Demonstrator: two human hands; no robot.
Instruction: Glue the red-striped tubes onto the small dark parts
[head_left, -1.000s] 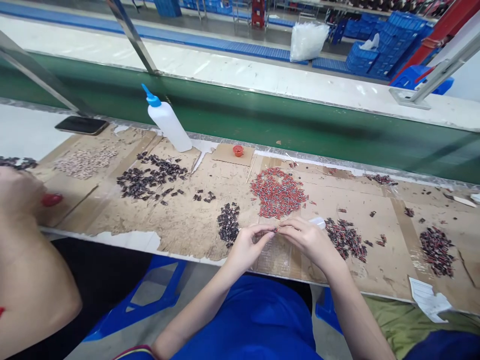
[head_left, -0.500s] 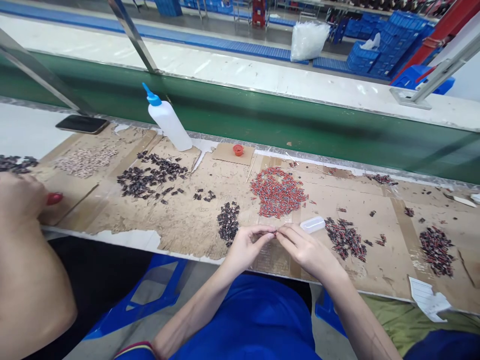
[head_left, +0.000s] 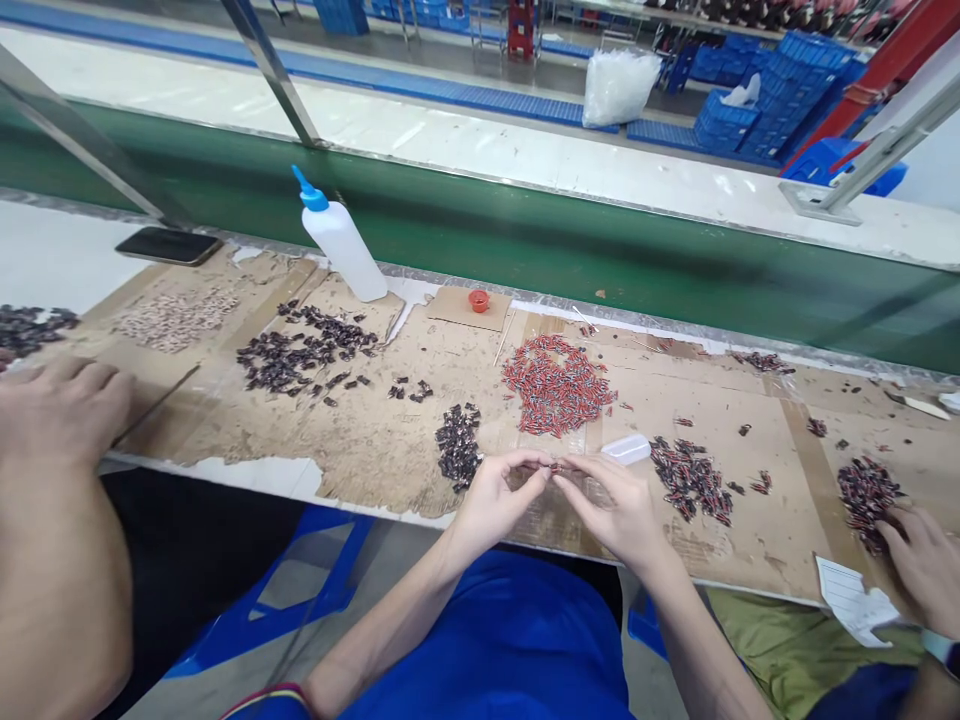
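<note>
A: Brown cardboard-covered worktable (head_left: 390,440), near edge. Left hand (head_left: 495,495) and right hand (head_left: 611,510) meet fingertip to fingertip, both pinched shut on one tiny dark-and-red part (head_left: 555,466).

B: Surroundings?

A: Pile of red-and-white small parts (head_left: 556,385) just behind the hands, small black pile (head_left: 457,445) beside the left hand, clear plastic cap (head_left: 626,449) near the right. White squeeze bottle with blue nozzle (head_left: 341,240) leans at the back.

B: Others?

A: Co-worker's hand (head_left: 64,410) flat at left; another co-worker's hand (head_left: 919,560) on a dark pile at right.

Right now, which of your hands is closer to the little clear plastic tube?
Right. The right hand sits just below the clear plastic tube, not touching it; the left hand is farther off, on its left side.
</note>
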